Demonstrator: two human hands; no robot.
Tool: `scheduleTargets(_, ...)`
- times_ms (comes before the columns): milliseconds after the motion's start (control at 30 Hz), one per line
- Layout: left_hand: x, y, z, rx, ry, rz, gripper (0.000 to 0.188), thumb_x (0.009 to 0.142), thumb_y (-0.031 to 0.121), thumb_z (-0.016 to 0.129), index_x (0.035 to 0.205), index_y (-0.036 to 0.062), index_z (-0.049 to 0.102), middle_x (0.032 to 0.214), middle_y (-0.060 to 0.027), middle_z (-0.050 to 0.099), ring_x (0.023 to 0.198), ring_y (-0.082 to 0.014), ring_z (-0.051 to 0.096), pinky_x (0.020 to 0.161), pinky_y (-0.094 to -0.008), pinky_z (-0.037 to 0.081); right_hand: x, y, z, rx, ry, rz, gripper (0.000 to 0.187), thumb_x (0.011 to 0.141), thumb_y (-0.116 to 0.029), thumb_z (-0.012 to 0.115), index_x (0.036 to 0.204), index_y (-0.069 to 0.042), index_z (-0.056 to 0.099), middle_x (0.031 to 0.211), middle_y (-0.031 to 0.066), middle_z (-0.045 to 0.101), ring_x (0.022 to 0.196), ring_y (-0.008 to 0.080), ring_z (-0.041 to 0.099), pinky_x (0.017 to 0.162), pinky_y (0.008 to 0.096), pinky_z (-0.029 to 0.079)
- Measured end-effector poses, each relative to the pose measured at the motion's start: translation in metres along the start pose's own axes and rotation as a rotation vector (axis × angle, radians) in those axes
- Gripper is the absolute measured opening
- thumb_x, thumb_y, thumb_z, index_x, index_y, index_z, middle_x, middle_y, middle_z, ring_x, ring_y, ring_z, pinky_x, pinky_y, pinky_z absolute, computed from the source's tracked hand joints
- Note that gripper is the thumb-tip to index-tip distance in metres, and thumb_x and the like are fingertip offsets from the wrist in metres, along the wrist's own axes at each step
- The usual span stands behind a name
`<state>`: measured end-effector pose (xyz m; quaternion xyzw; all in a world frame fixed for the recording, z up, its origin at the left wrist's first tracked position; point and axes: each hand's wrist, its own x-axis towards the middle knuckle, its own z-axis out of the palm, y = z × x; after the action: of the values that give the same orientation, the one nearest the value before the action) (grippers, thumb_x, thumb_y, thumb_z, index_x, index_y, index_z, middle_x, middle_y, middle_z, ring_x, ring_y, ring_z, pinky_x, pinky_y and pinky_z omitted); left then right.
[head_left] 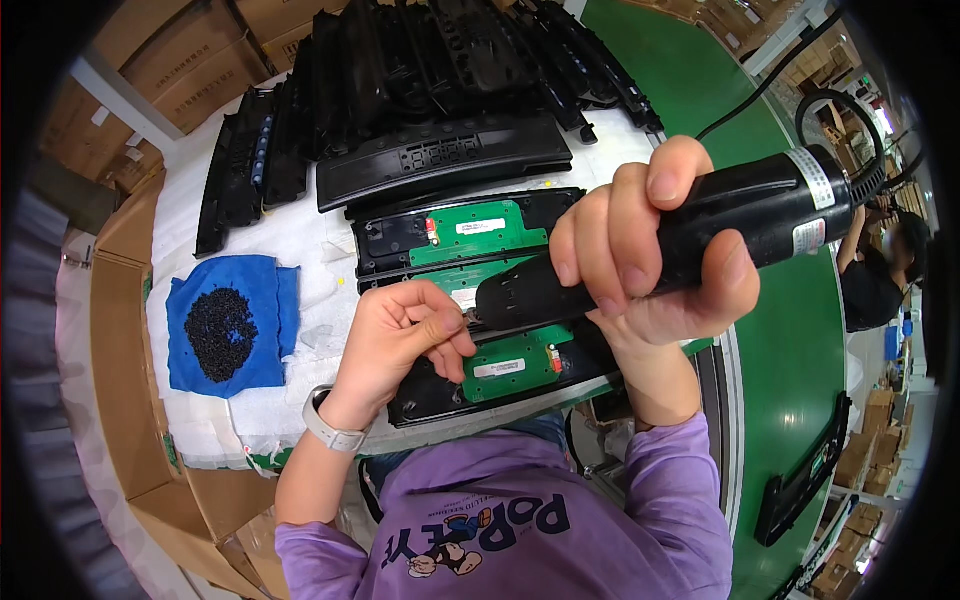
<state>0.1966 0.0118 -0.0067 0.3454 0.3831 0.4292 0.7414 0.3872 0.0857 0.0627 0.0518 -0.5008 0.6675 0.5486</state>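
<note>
My right hand (645,245) is wrapped round a black electric screwdriver (765,205), held slanting with its narrow end pointing left. Right at that end, my left hand (405,335) has thumb and fingers pinched together. Whatever sits in the pinch is too small to make out. Beneath both hands lie black plastic panels (440,408) fitted with green circuit boards (513,350), which carry white labels. The middle board is partly hidden by the screwdriver and my hands. To the left, a pile of small black screws (222,335) rests on a folded blue cloth (185,375).
Many black plastic housings (430,60) are stacked at the back of the white-covered table (320,270). A cable (845,95) runs from the screwdriver's rear. Cardboard boxes (190,70) stand beyond. At right are a green surface (780,400), another black panel (805,470) and a person (885,270).
</note>
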Motion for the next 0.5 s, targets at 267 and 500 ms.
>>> scheduleTargets(267,0.003,-0.009,0.005,0.072,0.048,0.154,0.018,0.089,0.014,0.055,0.097,-0.0022,0.054,0.087,-0.0138,0.063,0.074,-0.0174,0.063,0.061,-0.0236,0.049,0.002,0.002,0.009,0.017,0.228,-0.013,0.034,0.083,-0.032,0.053,0.1,-0.002,0.045,0.057,0.0022,0.046,0.041,0.0125,0.042,0.048,0.0293,0.04)
scheduleTargets(500,0.008,-0.005,-0.007,-0.098,0.205,0.222,0.022,0.095,0.015,0.039,0.108,-0.0014,0.045,0.113,-0.0203,0.054,0.103,-0.0234,0.056,0.091,-0.0295,0.043,-0.005,-0.009,-0.005,-0.416,0.196,0.282,0.035,0.077,-0.025,0.058,0.092,0.002,0.042,0.052,0.0041,0.042,0.038,0.0114,0.037,0.039,0.0252,0.032)
